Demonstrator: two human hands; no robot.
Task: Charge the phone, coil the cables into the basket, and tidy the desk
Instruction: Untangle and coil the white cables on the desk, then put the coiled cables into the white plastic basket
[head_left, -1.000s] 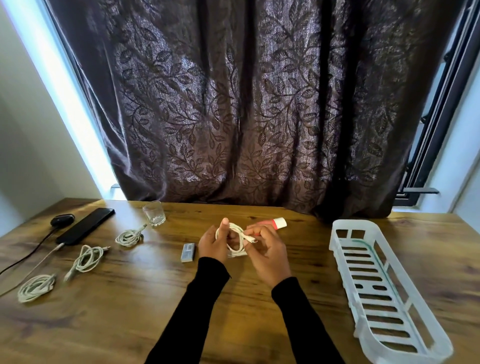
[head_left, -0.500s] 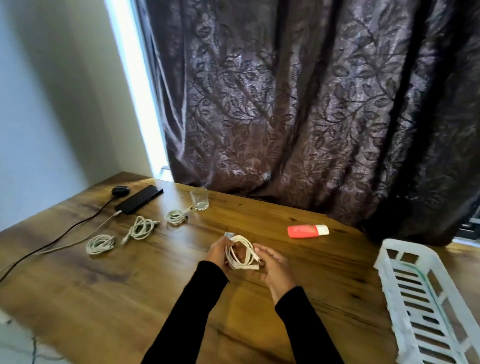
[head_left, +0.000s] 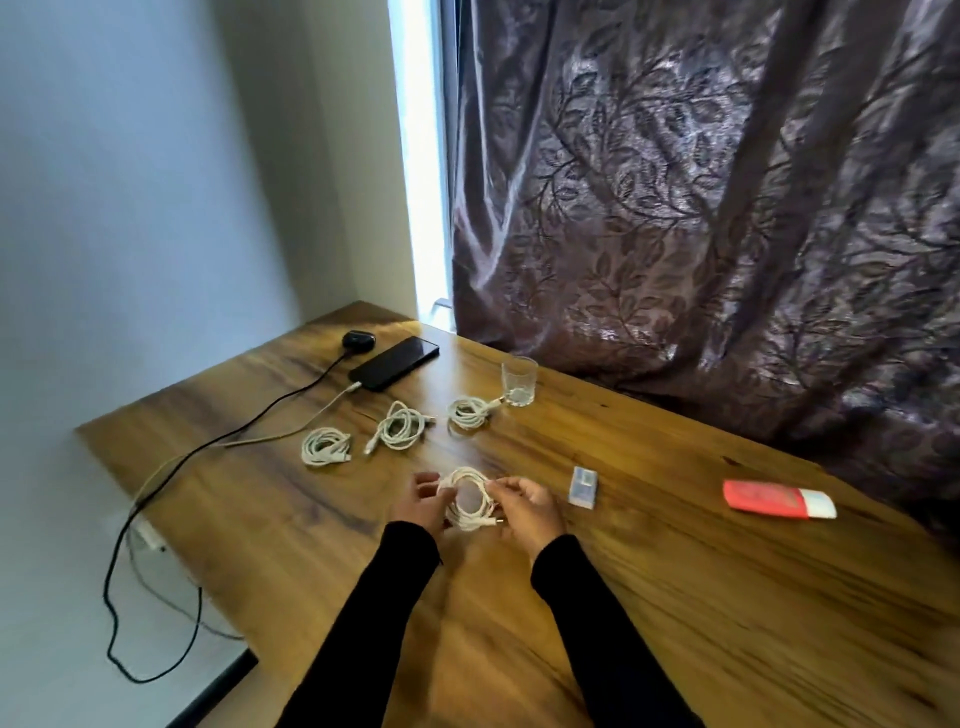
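Observation:
A coiled white cable (head_left: 469, 500) sits between both hands just above the wooden desk (head_left: 675, 597). My left hand (head_left: 422, 505) grips its left side and my right hand (head_left: 530, 512) pinches its right side, with a plug end sticking out below. Three more white cable coils lie further back: one (head_left: 325, 446) at the left, one (head_left: 400, 427) in the middle, one (head_left: 470, 411) by the glass. The black phone (head_left: 393, 362) lies at the far left with a white cable plugged into it. The basket is out of view.
A drinking glass (head_left: 518, 381) stands near the curtain. A small grey box (head_left: 583, 486) and a red-and-white tube (head_left: 778, 499) lie to the right of my hands. A black earbud-like case (head_left: 358, 340) with a black cord running off the desk's left edge sits beside the phone.
The view has swung left, so the white basket has left the frame. The coil stays held between both hands, now lower and nearer the desk.

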